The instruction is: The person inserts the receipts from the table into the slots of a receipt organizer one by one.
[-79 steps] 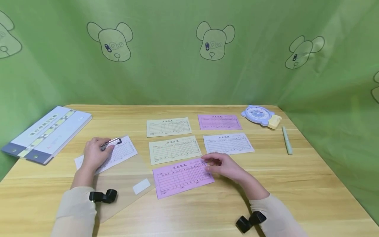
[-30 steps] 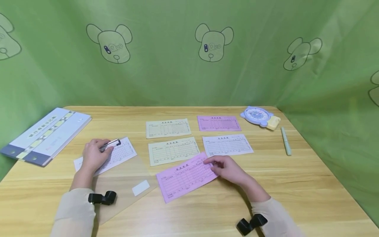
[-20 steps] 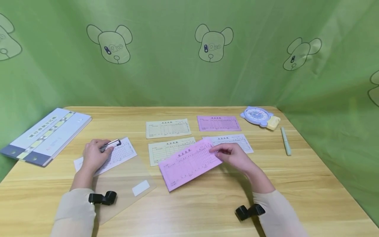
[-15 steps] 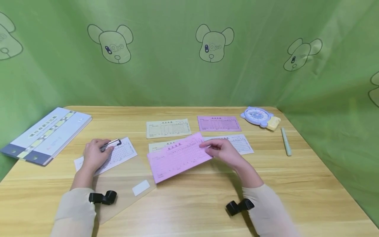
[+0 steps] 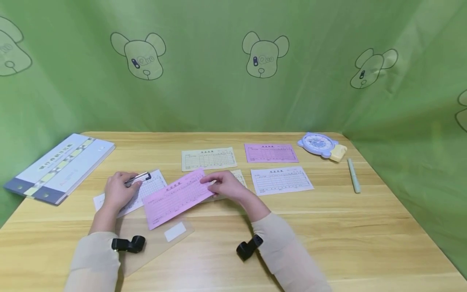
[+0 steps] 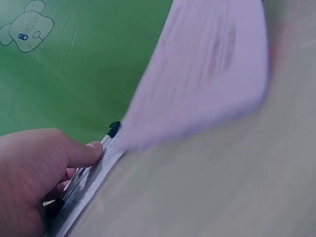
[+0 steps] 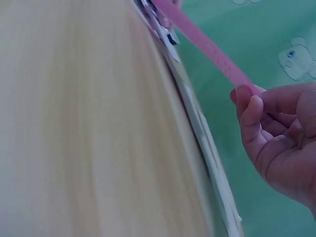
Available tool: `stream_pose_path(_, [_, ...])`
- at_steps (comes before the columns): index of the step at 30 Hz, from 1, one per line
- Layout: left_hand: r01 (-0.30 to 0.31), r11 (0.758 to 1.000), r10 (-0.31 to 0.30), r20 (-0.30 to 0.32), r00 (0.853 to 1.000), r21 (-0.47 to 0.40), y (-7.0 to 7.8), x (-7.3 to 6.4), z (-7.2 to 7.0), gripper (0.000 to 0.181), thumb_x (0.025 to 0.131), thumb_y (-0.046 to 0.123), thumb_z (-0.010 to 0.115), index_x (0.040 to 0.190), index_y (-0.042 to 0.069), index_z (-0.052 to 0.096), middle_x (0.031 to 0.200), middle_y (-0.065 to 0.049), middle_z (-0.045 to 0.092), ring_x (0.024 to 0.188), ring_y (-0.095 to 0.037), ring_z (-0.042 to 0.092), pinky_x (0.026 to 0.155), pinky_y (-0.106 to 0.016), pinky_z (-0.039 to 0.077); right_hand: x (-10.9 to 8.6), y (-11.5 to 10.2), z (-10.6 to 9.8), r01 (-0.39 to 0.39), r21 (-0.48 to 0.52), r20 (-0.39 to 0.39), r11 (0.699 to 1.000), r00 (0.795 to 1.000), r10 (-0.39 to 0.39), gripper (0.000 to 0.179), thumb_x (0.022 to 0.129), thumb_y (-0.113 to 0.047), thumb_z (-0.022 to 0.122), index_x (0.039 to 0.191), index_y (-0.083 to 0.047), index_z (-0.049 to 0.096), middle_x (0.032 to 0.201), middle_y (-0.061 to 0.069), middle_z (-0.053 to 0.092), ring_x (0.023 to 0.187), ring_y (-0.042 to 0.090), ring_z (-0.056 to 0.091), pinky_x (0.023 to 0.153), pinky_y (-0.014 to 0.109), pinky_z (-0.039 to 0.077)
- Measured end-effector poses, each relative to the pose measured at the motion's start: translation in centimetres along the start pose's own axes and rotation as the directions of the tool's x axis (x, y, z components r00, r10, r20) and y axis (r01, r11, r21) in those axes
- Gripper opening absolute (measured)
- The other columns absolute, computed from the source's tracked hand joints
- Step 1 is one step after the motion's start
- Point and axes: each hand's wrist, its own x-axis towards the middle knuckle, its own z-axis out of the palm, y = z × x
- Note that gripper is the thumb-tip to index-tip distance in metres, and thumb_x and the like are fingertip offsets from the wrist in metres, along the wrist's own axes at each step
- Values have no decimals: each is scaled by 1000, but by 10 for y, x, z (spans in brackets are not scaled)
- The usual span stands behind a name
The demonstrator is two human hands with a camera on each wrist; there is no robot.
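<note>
On the bench (image 5: 365,235), left of the clipboard (image 5: 157,243), lay a book (image 5: 60,168); one white slip (image 5: 151,187) was on the clipboard, seemingly done, with two yellow slips (image 5: 209,158), another white slip (image 5: 282,180) and a flat pink slip (image 5: 271,153) left to its right. The left hand (image 5: 121,190) gripped the clipboard's metal clip (image 5: 139,178); the right hand (image 5: 226,184) pinched a raised pink slip (image 5: 176,198), tilted above the clipboard. Chinese print on book and slips was too blurred to read surely.

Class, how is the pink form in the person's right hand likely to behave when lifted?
The pink form is probably light, since the right hand pinches it at one end only. It seems fairly stiff, as it reaches out nearly flat from that grip. Looking thin, it might bend if pushed edge-on.
</note>
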Motion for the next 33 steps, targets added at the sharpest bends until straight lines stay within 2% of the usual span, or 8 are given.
stream_pose_path(3, [3, 1000, -3, -1, 1000, -9, 0, 0, 0, 36, 84, 18, 53, 111, -5, 53, 108, -24, 42, 98, -39, 34, 80, -50, 26, 8, -2, 13, -39, 1, 25, 999, 999, 39, 33, 77, 9, 50, 105, -5, 61, 94, 8, 57, 52, 15, 48, 47, 23, 40])
stream_pose_path(7, [4, 1000, -4, -19, 1000, -5, 0, 0, 0, 35, 83, 19, 53, 110, -4, 54, 106, -23, 44, 97, -38, 35, 79, -49, 26, 19, -6, 29, -34, -28, 30, 999, 999, 35, 36, 75, 10, 51, 106, -6, 61, 98, 5, 57, 51, 14, 46, 45, 21, 39])
stream_pose_path(12, [1, 1000, -1, -6, 1000, -1, 1, 1, -1, 35, 82, 18, 54, 110, -5, 54, 107, -25, 44, 98, -40, 35, 80, -50, 26, 28, -6, 50, -37, -33, -51, 999, 998, 35, 28, 75, 11, 54, 98, -3, 63, 94, 5, 57, 55, 13, 51, 49, 22, 45])
stream_pose_path(15, [-2, 1000, 2, 0, 1000, 13, 2, 0, -2, 35, 82, 17, 54, 110, -5, 53, 107, -26, 44, 98, -40, 36, 80, -51, 27, 31, -6, 63, -58, -19, -106, 998, 993, 56, 22, 75, 10, 55, 92, 0, 65, 89, 6, 58, 55, 13, 53, 50, 22, 46])
stream_pose_path(18, [-13, 999, 14, -7, 1000, 33, 2, 0, -2, 35, 82, 17, 55, 109, -5, 54, 106, -26, 44, 97, -40, 37, 79, -51, 27, 34, -7, 75, -87, 9, -128, 996, 988, 87, 20, 76, 10, 55, 91, 2, 65, 86, 6, 58, 53, 13, 54, 49, 22, 46])
stream_pose_path(26, [-18, 999, 18, -13, 1000, 39, 1, 0, -3, 35, 82, 16, 56, 109, -6, 54, 104, -26, 45, 95, -40, 37, 79, -51, 27, 43, -14, 96, -145, 172, -67, 974, 985, 159, 27, 73, 17, 53, 97, 7, 61, 80, 9, 56, 52, 14, 54, 53, 23, 48])
stream_pose_path(33, [-25, 999, 26, -17, 1000, 36, -1, 0, 0, 36, 80, 17, 57, 109, -5, 54, 102, -25, 43, 94, -39, 36, 77, -50, 26, 52, -17, 102, -207, 221, -45, 953, 974, 222, 26, 73, 17, 54, 95, 6, 61, 76, 9, 54, 51, 14, 53, 53, 23, 48])
